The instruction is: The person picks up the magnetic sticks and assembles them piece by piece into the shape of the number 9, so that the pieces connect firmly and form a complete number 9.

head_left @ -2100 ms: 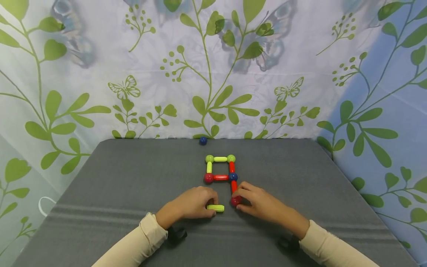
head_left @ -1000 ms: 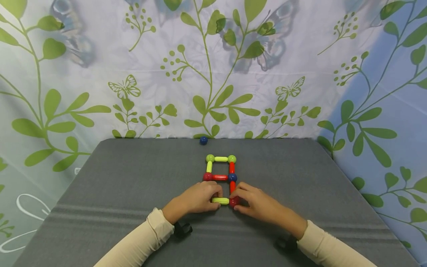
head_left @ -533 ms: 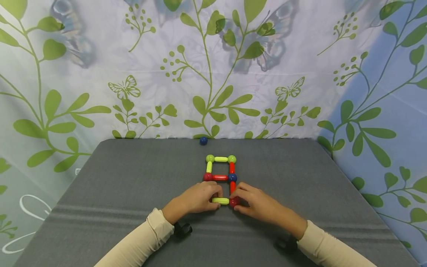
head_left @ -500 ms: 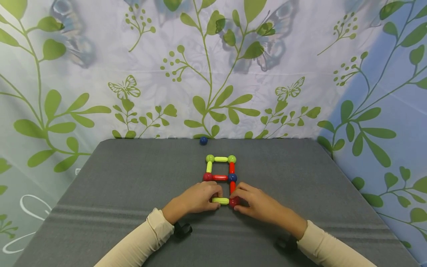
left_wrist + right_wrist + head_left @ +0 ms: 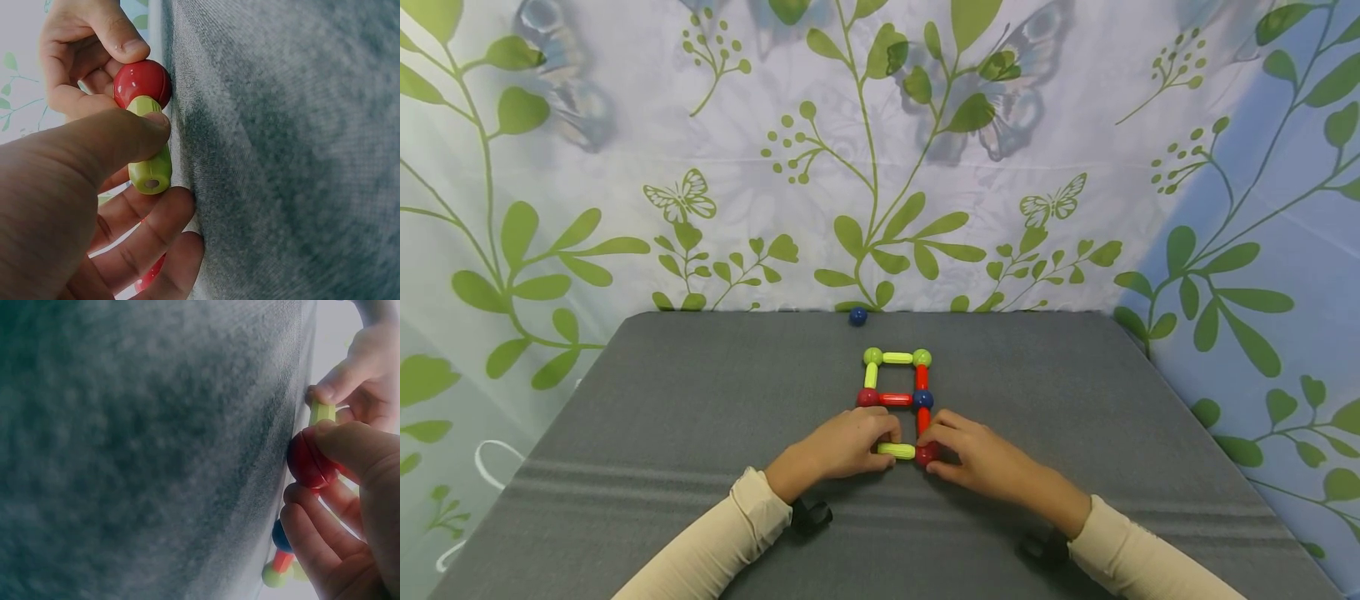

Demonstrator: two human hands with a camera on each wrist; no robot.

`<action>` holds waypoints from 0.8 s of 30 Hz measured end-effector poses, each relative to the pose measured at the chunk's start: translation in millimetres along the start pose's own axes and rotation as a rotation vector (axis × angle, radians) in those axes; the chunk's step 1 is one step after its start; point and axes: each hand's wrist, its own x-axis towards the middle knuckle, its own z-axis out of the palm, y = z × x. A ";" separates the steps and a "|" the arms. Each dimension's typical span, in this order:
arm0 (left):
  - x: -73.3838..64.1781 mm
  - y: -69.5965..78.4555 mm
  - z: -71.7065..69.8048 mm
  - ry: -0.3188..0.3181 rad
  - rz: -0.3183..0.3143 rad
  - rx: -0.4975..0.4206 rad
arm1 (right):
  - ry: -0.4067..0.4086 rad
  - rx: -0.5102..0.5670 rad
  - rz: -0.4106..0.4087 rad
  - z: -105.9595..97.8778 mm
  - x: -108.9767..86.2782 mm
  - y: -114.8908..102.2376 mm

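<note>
My left hand [image 5: 850,442] pinches a yellow-green magnetic rod [image 5: 896,451] between thumb and fingers. The rod's right end touches a red ball [image 5: 927,453], which my right hand [image 5: 973,450] holds. In the left wrist view the rod [image 5: 150,169] shows its free end, with a small metal disc, toward the camera. From the red ball, a red rod [image 5: 923,421] runs up to a blue ball [image 5: 923,399]. Beyond it lies a square of rods and balls, with another red ball [image 5: 868,397] at its near left corner, just past my left fingers.
A loose blue ball [image 5: 858,316] lies at the far edge of the grey cloth-covered table [image 5: 737,375]. Behind the table hangs a curtain [image 5: 737,167] printed with leaves and butterflies. Green balls [image 5: 873,357] mark the square's far corners.
Over the last two seconds my left hand has brought the yellow-green rod right and away from me, against the red ball. In the last second both hands have stayed still.
</note>
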 end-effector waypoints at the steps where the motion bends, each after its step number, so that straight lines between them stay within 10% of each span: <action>1: 0.0 -0.1 0.1 0.001 0.001 0.000 | 0.001 0.000 -0.001 0.0 0.0 0.2; 14: 7.4 -15.0 -25.4 0.012 -0.040 -0.031 | 0.009 -0.001 -0.025 0.1 2.6 -1.4; 24: 56.6 -104.8 -82.7 0.178 -0.326 0.020 | -0.009 -0.013 0.008 0.4 3.6 -1.8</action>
